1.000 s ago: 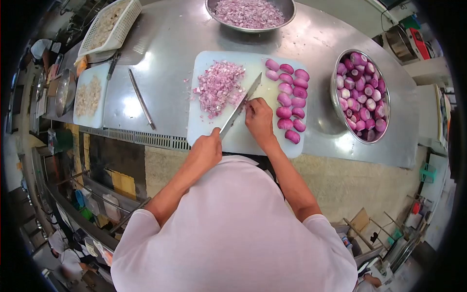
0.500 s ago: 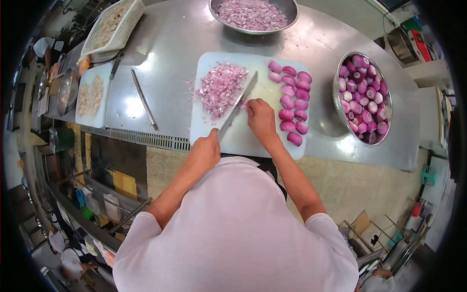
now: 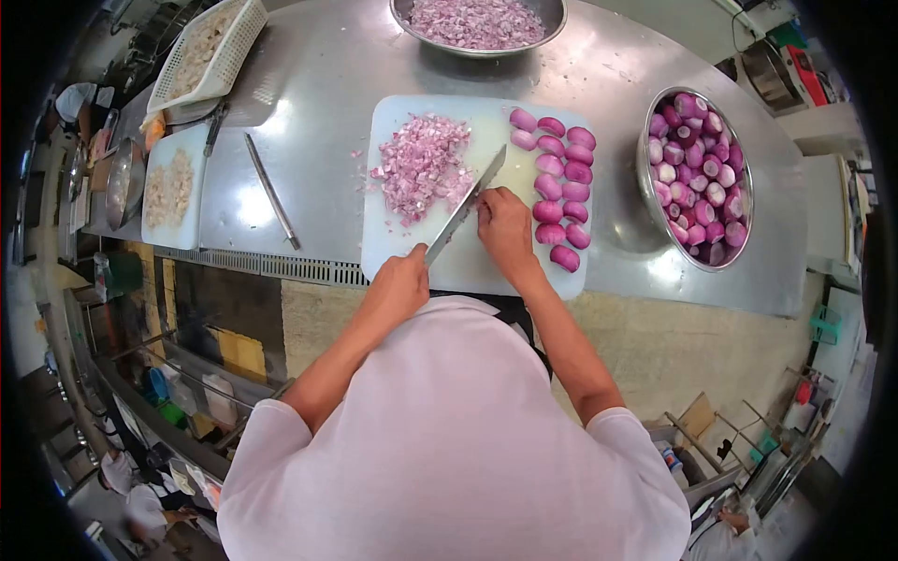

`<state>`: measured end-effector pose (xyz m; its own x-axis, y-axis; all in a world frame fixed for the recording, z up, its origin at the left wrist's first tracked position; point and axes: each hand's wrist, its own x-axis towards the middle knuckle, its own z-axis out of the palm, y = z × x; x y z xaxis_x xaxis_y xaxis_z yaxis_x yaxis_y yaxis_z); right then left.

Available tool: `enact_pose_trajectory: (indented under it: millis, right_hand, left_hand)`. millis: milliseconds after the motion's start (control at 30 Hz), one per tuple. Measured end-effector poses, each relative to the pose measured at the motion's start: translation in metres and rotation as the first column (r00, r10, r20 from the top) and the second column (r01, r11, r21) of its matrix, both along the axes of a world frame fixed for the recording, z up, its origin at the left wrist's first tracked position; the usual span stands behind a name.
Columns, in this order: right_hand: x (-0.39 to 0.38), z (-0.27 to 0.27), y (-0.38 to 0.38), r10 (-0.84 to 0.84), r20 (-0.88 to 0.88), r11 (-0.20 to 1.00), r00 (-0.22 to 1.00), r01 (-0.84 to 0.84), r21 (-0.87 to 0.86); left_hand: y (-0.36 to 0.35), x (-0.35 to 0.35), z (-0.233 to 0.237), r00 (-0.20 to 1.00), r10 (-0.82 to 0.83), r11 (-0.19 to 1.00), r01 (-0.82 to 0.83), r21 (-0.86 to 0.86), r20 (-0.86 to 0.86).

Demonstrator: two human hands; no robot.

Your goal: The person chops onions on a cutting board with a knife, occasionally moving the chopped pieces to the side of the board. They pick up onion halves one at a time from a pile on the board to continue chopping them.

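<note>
1. While the knife (image 3: 465, 206) lies aslant across the cutting board (image 3: 468, 271) at upper centre, the step looks like dicing peeled shallots (image 3: 561, 192) lined up right of it
2. The next stroke calls for keeping the blade against the knuckles
3. The left hand (image 3: 398, 285) wraps the handle tight; the right hand (image 3: 505, 224) curls narrow beside the blade, hiding what it presses

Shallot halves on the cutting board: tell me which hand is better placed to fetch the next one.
Right, probably. The right hand lies on the cutting board next to the row of shallot halves; the left hand is shut on the knife, farther from the row.
</note>
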<state>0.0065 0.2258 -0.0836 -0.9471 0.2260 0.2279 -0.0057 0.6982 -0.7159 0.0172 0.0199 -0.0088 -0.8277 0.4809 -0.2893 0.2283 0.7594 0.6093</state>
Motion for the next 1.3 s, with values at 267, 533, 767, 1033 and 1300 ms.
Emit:
enact_pose_trajectory:
  millis: [267,533,767,1033,1300]
  right_hand:
    - [0.004,0.001,0.005,-0.035,-0.024,0.999,0.999,0.034,-0.025]
    - [0.026,0.028,0.053,-0.176,-0.06,0.983,0.983,0.172,-0.057]
    - [0.051,0.022,0.084,-0.187,0.087,0.982,0.978,0.184,0.042]
    - [0.017,0.028,0.024,-0.055,0.106,0.998,0.993,0.057,-0.023]
    - [-0.01,0.027,0.001,0.059,0.062,0.985,0.996,-0.068,0.155]
  left_hand:
    - [0.004,-0.001,-0.004,0.999,-0.037,0.999,0.037,0.013,0.021]
    - [0.009,-0.003,0.011,0.999,-0.036,0.999,0.035,0.026,0.011]
    - [-0.027,-0.002,-0.005,0.985,0.039,0.992,-0.058,0.113,0.167]
    - [-0.017,-0.014,0.016,0.988,0.149,0.986,-0.146,0.084,-0.03]
    - [-0.005,-0.002,0.01,0.999,0.042,0.998,-0.041,0.039,-0.024]
